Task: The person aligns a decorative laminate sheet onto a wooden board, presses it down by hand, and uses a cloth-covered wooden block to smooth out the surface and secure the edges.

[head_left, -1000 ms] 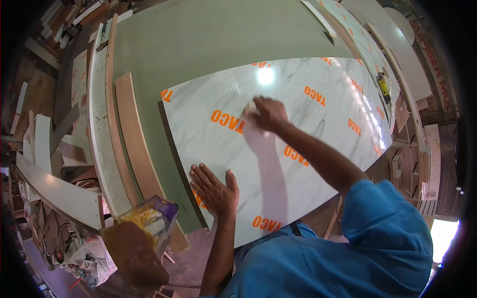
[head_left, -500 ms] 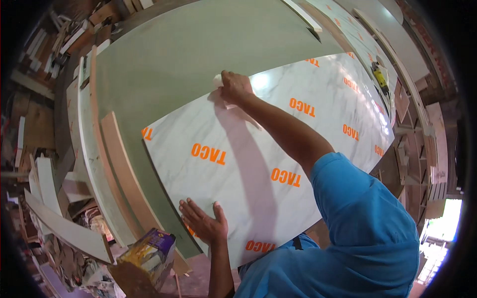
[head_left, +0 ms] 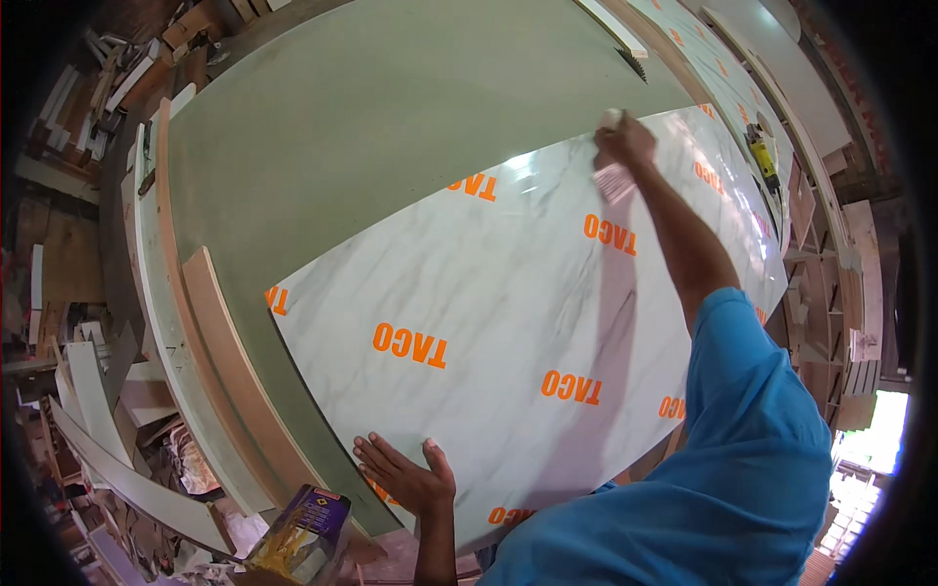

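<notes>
Marble sheet (head_left: pixel 508 322) is being pinned flat by left hand (head_left: pixel 410 477), fingers splayed open; far edge is being pressed by right hand (head_left: pixel 623 142), fingers curled on a small block (head_left: pixel 611 119), seating it against green board (head_left: pixel 391 127).

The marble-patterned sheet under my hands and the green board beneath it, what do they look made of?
The marble-patterned sheet looks like thin decorative laminate: glossy, with a bright glare, and a white veined pattern under what seems a printed protective film. The green board looks like a matte panel with a flat, even colour, possibly coated wood board; its core is not visible. The left hand and the right hand both press on the sheet.
</notes>
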The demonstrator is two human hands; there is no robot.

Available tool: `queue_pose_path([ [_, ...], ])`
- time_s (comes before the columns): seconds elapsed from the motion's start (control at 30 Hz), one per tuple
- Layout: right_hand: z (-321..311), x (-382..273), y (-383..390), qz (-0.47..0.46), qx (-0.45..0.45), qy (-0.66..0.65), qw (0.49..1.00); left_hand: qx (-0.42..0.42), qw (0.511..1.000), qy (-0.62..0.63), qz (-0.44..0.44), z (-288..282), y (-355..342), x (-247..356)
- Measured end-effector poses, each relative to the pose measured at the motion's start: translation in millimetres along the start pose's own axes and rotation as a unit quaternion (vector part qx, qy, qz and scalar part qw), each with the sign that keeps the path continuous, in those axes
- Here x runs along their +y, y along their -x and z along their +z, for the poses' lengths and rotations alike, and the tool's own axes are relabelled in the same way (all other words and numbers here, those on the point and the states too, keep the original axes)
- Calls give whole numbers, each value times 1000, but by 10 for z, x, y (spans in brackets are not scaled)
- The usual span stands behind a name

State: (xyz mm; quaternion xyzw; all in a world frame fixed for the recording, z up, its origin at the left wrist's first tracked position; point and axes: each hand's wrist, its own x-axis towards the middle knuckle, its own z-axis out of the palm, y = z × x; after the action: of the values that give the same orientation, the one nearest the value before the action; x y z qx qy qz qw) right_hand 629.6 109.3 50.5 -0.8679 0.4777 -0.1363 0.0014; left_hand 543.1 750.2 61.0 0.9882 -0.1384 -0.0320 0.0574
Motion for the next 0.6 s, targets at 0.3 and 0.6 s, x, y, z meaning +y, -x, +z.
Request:
queue_pose_path([
  [0.3,-238,-2618,2154,-187,-190,-234,935,19,1000,-2,24,-55,-34,130],
  [0.6,-312,-1683,2403,-173,-220,-177,944,57,998,-8,10,60,57,43],
])
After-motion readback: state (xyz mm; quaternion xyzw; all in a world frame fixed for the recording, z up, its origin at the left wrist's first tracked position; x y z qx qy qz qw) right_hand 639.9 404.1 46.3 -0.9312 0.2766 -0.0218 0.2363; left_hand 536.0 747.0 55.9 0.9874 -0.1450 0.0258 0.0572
